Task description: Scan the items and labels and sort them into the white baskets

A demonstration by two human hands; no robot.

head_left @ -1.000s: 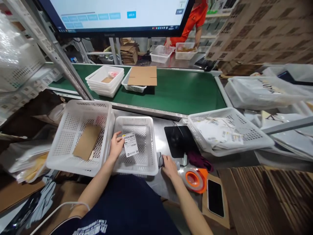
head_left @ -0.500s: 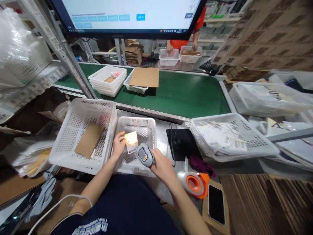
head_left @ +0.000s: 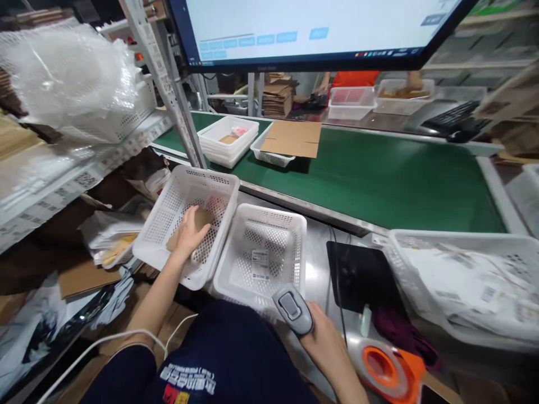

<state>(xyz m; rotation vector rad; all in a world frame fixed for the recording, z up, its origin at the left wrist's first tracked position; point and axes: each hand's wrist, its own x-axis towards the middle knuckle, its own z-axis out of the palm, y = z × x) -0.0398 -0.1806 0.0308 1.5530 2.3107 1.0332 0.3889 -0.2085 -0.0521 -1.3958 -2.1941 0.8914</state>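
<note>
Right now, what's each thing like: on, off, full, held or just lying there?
Left hand: open, resting on the cardboard piece.
Right hand: shut on the scanner.
Label: lying flat in the middle basket.
Left basket: holds the cardboard piece.
Monitor: switched on.
Tape roll: lying flat.

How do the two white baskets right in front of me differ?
The left basket is larger; the middle basket, nearer the scanner in the right hand, is smaller. The left basket holds a cardboard piece under the left hand; the middle basket holds only a printed label. Both are white, perforated and stand side by side.
</note>
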